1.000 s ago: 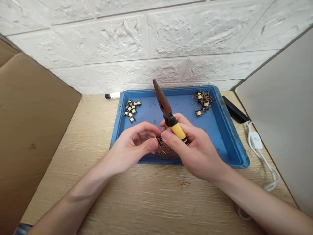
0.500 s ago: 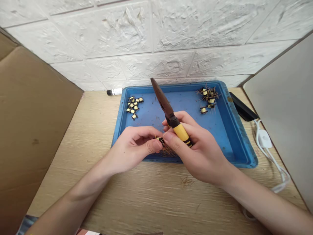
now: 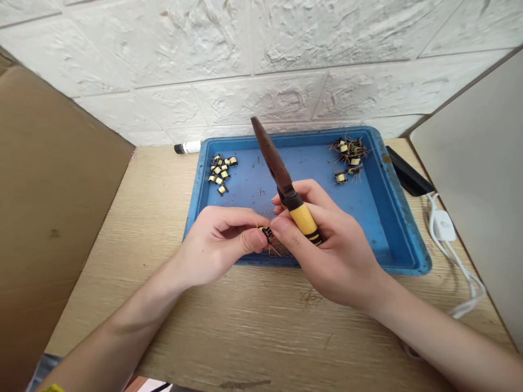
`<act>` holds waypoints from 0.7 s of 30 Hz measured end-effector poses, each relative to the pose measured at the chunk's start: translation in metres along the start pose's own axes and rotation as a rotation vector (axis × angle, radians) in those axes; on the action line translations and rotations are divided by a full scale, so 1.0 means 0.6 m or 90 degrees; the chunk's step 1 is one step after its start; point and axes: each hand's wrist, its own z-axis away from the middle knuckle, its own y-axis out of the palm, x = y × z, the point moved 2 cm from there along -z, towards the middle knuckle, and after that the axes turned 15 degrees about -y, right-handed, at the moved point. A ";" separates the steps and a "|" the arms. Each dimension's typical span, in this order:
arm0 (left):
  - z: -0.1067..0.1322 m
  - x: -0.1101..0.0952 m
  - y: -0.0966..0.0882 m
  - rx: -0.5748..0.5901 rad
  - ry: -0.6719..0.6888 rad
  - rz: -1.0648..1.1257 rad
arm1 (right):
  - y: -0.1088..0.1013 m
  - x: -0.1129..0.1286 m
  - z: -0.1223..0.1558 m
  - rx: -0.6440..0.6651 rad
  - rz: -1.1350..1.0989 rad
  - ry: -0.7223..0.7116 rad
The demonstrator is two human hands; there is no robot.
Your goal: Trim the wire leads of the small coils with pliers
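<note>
Between the thumb and fingers of my left hand (image 3: pixel 223 242) is a small wire-wound transformer (image 3: pixel 265 233), black with yellow tape and thin copper leads sticking out. My right hand (image 3: pixel 335 245) is closed around long-nosed pliers (image 3: pixel 281 174) with yellow-and-black handles; their dark, rusty jaws point up and away from the transformer. The right thumb and fingertip meet at the transformer's right side, by its leads. Below both hands, a heap of cut copper wire bits (image 3: pixel 281 249) lies in the near part of the blue tray (image 3: pixel 304 130).
Several transformers with short leads (image 3: pixel 220 171) sit at the tray's left, and several with long leads (image 3: pixel 349 158) at its right. A marker (image 3: pixel 188 147) lies behind left. A black bar (image 3: pixel 408 173) and white switched cord (image 3: pixel 444 226) are at right. Loose wires (image 3: pixel 311 296) lie in front.
The camera view has shifted slightly. Both hands keep nearly the same pose, with the transformer in the left and the pliers in the right.
</note>
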 end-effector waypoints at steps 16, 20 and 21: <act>0.002 0.002 0.000 0.004 -0.013 0.022 | -0.002 0.002 -0.008 -0.015 -0.103 0.119; 0.003 0.006 -0.002 -0.009 -0.032 0.026 | -0.005 -0.001 -0.009 -0.037 -0.115 0.166; 0.002 0.007 -0.003 -0.016 -0.034 0.025 | -0.006 -0.002 -0.009 -0.044 -0.115 0.175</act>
